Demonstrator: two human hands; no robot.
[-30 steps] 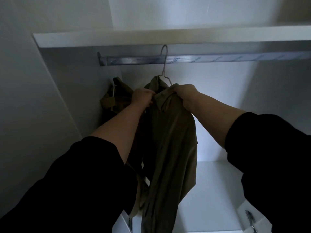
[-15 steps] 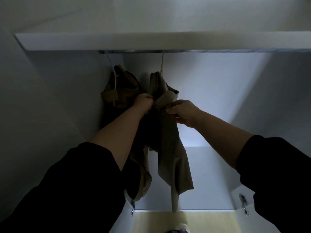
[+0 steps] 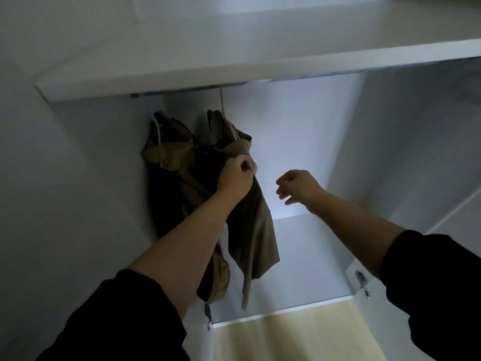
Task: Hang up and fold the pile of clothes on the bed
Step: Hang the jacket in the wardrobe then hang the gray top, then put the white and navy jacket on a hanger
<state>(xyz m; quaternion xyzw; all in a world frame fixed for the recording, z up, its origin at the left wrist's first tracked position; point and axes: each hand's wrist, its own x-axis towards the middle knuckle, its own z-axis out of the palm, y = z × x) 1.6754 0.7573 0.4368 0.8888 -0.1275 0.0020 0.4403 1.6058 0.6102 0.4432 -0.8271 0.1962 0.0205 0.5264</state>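
The left grip (image 3: pixel 235 178) is pinching the shirt (image 3: pixel 260 230), which is hanging on its hanger (image 3: pixel 221 102) far left in the wardrobe, while the right grip (image 3: pixel 299 186) is hovering open and empty, so a one-sided tug is risking slipping it off.

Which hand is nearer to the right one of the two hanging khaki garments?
Left. The left hand grips the khaki garment near its collar; the right hand hangs open in the air to its right, not touching.
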